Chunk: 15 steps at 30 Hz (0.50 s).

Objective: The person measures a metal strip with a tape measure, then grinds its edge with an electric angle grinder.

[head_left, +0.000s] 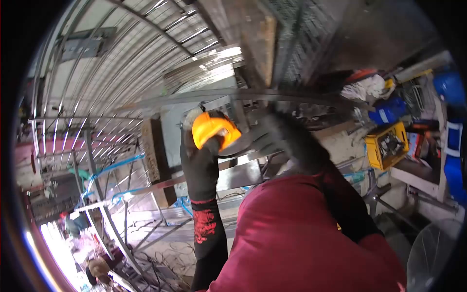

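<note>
**Orange tool gripped under a steel strip**

Clasping the orange tool [214,129] tight in the black-gloved left hand [200,158], fingers wrapped round its body, up at mid-view just under a curved steel strip [253,93]. Holding the right hand [282,138], gloved, red-sleeved, just beside the tool's grey front end; too blurred to tell how its fingers lie. Behind, a steel grille frame [126,63]; well off to the right, a yellow crate [386,145].

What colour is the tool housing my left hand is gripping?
Bright orange: the tool housing held in the left hand. Head view shows it best.
</note>
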Available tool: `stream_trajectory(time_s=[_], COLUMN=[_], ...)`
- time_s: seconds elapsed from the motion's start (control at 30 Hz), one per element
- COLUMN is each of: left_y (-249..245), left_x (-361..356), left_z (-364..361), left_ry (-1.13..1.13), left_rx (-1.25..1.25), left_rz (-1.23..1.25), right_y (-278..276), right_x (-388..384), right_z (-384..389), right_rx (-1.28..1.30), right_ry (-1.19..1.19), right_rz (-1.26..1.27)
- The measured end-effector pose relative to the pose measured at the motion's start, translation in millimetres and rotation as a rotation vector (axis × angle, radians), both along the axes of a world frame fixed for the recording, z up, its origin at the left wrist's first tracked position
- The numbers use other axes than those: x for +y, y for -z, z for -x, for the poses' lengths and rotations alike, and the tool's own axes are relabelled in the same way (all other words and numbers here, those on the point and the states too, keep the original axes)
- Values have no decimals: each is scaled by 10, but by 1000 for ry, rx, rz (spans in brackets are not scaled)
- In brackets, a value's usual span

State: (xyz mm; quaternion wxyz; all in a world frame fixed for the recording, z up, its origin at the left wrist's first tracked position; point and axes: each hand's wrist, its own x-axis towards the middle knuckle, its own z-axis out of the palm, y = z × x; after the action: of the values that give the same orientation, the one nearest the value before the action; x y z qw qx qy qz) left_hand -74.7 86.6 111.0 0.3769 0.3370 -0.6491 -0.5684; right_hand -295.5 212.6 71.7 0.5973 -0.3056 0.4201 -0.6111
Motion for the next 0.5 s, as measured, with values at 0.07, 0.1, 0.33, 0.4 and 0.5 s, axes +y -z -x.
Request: stream_trajectory(time_s=[0.07, 0.1, 0.33, 0.4, 0.5], left_y=[24, -5, 136, 129, 160], left_x=[182, 142, 455, 491, 375], left_z=[-27, 29, -86, -211, -657], left_ry=[92, 165, 399, 398, 331], left_rx=[-60, -222, -377, -446, -461], left_rz=[-77, 449, 505, 588, 263], right_y=[115, 285, 98, -11, 128], right_x=[-50, -57, 567, 795, 1380], right_z=[-213, -281, 213, 338, 1077], right_rx=[-432, -467, 583, 210, 646], right_ry=[-97, -68, 87, 57, 353], right_rz=[-84, -17, 107, -265, -275])
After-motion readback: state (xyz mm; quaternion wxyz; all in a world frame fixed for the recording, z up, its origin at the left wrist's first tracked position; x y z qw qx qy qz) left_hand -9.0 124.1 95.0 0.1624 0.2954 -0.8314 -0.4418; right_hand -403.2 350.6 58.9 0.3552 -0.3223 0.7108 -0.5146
